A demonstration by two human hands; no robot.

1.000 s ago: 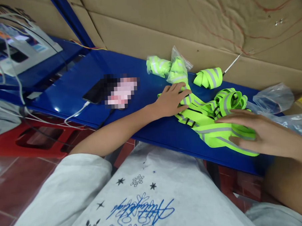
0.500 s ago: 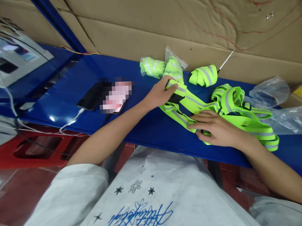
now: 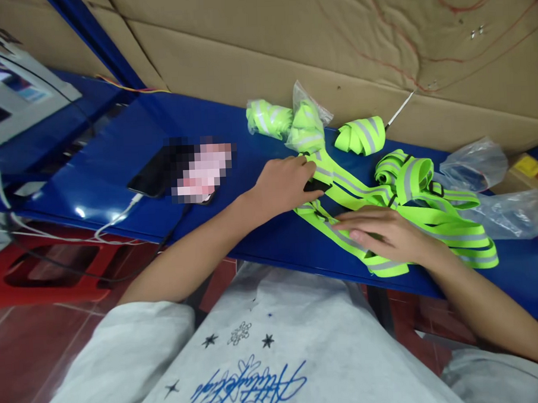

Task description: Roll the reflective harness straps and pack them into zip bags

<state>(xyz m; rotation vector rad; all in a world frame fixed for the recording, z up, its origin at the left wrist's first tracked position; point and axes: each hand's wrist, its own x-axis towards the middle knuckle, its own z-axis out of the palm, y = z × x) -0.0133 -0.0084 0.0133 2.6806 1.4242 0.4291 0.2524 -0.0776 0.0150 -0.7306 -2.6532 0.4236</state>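
Fluorescent yellow-green reflective straps (image 3: 457, 232), with grey stripes and black buckles, lie loosely spread on the blue table. My left hand (image 3: 286, 186) grips the left end of a reflective strap (image 3: 353, 192), fingers and thumb around it beside a black patch (image 3: 317, 186). Over the strap's lower run, my right hand (image 3: 389, 235) has its fingers stretched out and its thumb a little apart; the fingertips touch or hover at the band. Just behind my hands is a rolled strap (image 3: 362, 136). Two more rolls sit in clear bags (image 3: 307, 125) (image 3: 269, 119).
Two phones, a dark one (image 3: 154, 174) and a lit one (image 3: 205, 168), lie left on the blue table (image 3: 234, 227). A white cable (image 3: 118, 217) runs off the front edge. Clear plastic bags (image 3: 510, 212) lie right. Cardboard (image 3: 245, 54) stands behind; a red stool (image 3: 44, 265) is below left.
My left hand has moved slightly down with the strap end, and its fingers have shifted. My right hand's fingers have straightened, and a strap loop now shows below it at the table's front.
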